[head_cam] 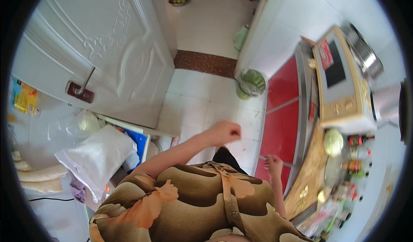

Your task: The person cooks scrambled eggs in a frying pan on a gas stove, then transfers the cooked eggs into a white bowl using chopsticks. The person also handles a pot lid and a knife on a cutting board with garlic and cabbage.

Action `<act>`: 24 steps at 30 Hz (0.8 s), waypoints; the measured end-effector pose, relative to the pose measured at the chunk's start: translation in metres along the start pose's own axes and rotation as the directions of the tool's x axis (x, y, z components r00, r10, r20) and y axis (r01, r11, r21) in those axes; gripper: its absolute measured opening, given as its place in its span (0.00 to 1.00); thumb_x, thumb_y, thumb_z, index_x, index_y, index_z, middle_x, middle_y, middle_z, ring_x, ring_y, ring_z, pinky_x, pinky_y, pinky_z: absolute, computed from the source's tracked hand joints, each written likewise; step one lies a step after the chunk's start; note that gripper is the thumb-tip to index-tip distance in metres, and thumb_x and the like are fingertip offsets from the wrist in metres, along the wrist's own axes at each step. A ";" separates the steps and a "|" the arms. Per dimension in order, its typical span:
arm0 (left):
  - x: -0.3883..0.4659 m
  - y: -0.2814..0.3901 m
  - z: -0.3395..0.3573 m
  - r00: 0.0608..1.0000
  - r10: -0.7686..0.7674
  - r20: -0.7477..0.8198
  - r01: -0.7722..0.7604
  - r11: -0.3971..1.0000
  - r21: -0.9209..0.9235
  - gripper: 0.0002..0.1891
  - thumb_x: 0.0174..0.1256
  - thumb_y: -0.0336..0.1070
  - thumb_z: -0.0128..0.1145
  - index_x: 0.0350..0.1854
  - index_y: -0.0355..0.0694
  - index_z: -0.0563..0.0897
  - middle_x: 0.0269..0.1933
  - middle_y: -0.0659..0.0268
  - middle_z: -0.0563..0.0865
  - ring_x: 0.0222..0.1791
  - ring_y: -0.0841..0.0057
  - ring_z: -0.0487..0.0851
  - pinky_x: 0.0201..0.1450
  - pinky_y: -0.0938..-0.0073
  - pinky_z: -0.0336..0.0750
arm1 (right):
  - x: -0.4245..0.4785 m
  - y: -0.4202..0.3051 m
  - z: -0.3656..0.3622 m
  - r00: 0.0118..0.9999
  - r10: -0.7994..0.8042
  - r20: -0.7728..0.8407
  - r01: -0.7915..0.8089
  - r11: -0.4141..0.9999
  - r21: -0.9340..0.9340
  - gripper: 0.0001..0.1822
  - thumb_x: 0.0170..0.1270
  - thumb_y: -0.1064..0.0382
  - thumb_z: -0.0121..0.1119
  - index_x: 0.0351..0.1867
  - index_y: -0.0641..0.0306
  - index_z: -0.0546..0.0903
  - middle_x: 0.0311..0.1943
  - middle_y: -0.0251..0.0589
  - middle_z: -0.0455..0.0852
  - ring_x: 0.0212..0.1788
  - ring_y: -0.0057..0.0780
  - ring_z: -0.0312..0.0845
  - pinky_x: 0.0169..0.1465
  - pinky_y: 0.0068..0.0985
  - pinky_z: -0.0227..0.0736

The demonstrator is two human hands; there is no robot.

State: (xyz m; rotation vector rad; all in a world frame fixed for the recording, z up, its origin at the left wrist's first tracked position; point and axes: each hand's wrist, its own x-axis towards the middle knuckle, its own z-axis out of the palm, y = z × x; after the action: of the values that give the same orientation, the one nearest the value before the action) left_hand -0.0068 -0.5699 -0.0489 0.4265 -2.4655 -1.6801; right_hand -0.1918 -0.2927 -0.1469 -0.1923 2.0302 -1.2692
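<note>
My left hand (226, 133) is held out in front of my body above the white tiled floor (201, 103), its fingers curled in and nothing seen in them. Lower and to the right, my right hand (274, 164) hangs beside the red cabinet doors (279, 125) with loosely bent fingers and no object visible. Along the counter on that side lies a wooden cutting board (311, 167), bearing small pale chopped pieces (303, 193). A dark flat blade (305, 212) rests at its near end. Further up, a red-handled knife (312, 111) lies by the microwave (337, 77).
An embossed white door (129, 48) stands open on the left. Beyond the brown threshold (205, 63), a metal bowl (179, 0) sits on the floor. A lined green bin (251, 83) stands by the doorway. Bottles (351, 166) line the wall; a white sack (100, 154) lies left.
</note>
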 end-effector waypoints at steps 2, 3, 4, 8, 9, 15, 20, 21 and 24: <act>0.036 0.005 -0.031 0.963 -0.096 0.253 0.101 0.995 -0.007 0.07 0.57 0.36 0.59 0.31 0.37 0.82 0.27 0.61 0.83 0.27 0.74 0.79 0.34 0.72 0.73 | 0.069 -0.041 0.011 0.999 -0.019 -0.046 0.024 0.994 0.108 0.12 0.66 0.59 0.55 0.31 0.65 0.82 0.19 0.33 0.77 0.19 0.19 0.73 0.21 0.19 0.67; 0.050 -0.005 -0.049 0.967 -0.098 0.233 0.084 0.994 0.070 0.07 0.56 0.37 0.60 0.32 0.39 0.82 0.29 0.61 0.84 0.30 0.69 0.81 0.35 0.68 0.73 | 0.109 -0.070 0.025 0.998 -0.039 -0.043 0.045 0.988 0.150 0.12 0.66 0.59 0.55 0.31 0.66 0.82 0.20 0.33 0.77 0.20 0.19 0.73 0.22 0.19 0.68; 0.061 -0.012 -0.072 0.974 -0.144 0.173 0.099 0.965 0.244 0.07 0.56 0.37 0.61 0.33 0.40 0.82 0.31 0.60 0.84 0.32 0.67 0.81 0.36 0.67 0.74 | 0.141 -0.102 0.042 0.998 -0.046 -0.041 0.053 0.981 0.189 0.12 0.66 0.59 0.55 0.32 0.66 0.82 0.20 0.33 0.77 0.20 0.19 0.72 0.22 0.19 0.68; 0.073 -0.054 -0.183 0.956 -0.184 -0.227 0.271 0.847 0.457 0.10 0.55 0.39 0.62 0.38 0.41 0.82 0.35 0.59 0.84 0.36 0.62 0.82 0.40 0.66 0.76 | 0.251 -0.248 0.140 0.960 -0.179 0.215 0.147 0.976 0.158 0.12 0.66 0.58 0.56 0.38 0.66 0.82 0.21 0.33 0.78 0.21 0.18 0.72 0.26 0.18 0.69; 0.072 -0.057 -0.211 0.905 -0.271 -0.327 0.390 0.836 0.386 0.11 0.56 0.39 0.62 0.39 0.41 0.82 0.36 0.58 0.84 0.36 0.63 0.82 0.40 0.67 0.76 | 0.267 -0.288 0.172 0.923 -0.226 0.311 0.205 0.974 0.097 0.13 0.66 0.57 0.56 0.40 0.66 0.82 0.22 0.33 0.79 0.22 0.18 0.72 0.27 0.17 0.69; 0.048 -0.144 -0.318 0.392 -0.545 -0.741 0.740 0.666 -0.098 0.16 0.53 0.37 0.63 0.45 0.42 0.81 0.36 0.58 0.85 0.38 0.62 0.83 0.41 0.67 0.77 | 0.375 -0.440 0.341 0.711 -0.252 0.656 0.302 0.953 0.039 0.13 0.68 0.56 0.54 0.43 0.64 0.82 0.25 0.32 0.81 0.27 0.16 0.75 0.30 0.16 0.70; 0.117 -0.240 -0.458 0.395 -0.554 -0.733 0.802 0.597 -0.020 0.20 0.51 0.43 0.64 0.47 0.42 0.81 0.37 0.59 0.86 0.39 0.63 0.84 0.43 0.65 0.77 | 0.533 -0.491 0.430 0.724 -0.248 0.644 0.428 0.893 -0.137 0.15 0.66 0.55 0.57 0.43 0.65 0.81 0.26 0.34 0.82 0.25 0.18 0.75 0.28 0.17 0.70; 0.156 -0.253 -0.498 0.437 -0.515 -0.737 0.763 0.646 0.001 0.20 0.52 0.44 0.64 0.47 0.42 0.81 0.37 0.58 0.86 0.39 0.63 0.84 0.44 0.65 0.77 | 0.565 -0.497 0.439 0.758 -0.240 0.607 0.433 0.880 -0.193 0.16 0.65 0.54 0.57 0.43 0.66 0.81 0.27 0.35 0.83 0.24 0.19 0.76 0.27 0.18 0.70; 0.272 -0.261 -0.596 0.556 -0.459 -0.693 0.634 0.773 -0.003 0.21 0.53 0.44 0.63 0.49 0.42 0.80 0.38 0.58 0.86 0.40 0.64 0.85 0.45 0.65 0.77 | 0.628 -0.533 0.464 0.810 -0.079 0.581 0.244 0.947 -0.210 0.17 0.63 0.52 0.59 0.43 0.66 0.81 0.28 0.37 0.84 0.25 0.20 0.77 0.28 0.19 0.72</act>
State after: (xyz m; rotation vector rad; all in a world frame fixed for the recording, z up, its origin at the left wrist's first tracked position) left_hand -0.0684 -1.2723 -0.0831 1.6725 -2.0541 -1.0180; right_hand -0.4775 -1.1933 -0.1336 -0.8005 1.6694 -0.8704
